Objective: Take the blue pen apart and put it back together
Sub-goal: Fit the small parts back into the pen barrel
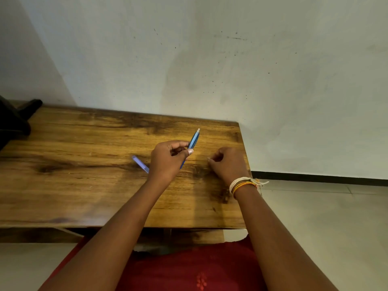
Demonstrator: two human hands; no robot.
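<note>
Wooden table (84, 185), left hand (168, 158) fingers pinching blue pen (194, 140), right hand (227, 162) fingers curled, empty.

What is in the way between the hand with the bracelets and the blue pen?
Nothing visible. The right hand rests on the wooden table, apart from the blue pen that the left hand holds up. Only bare tabletop shows between them.

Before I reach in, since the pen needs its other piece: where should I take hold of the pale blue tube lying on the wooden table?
Pinch the pale blue tube across its bare far-left half, from above. It lies flat on the wooden table, and its near end is hidden behind the left hand, which holds the blue pen body. The right hand is likely freest.
</note>
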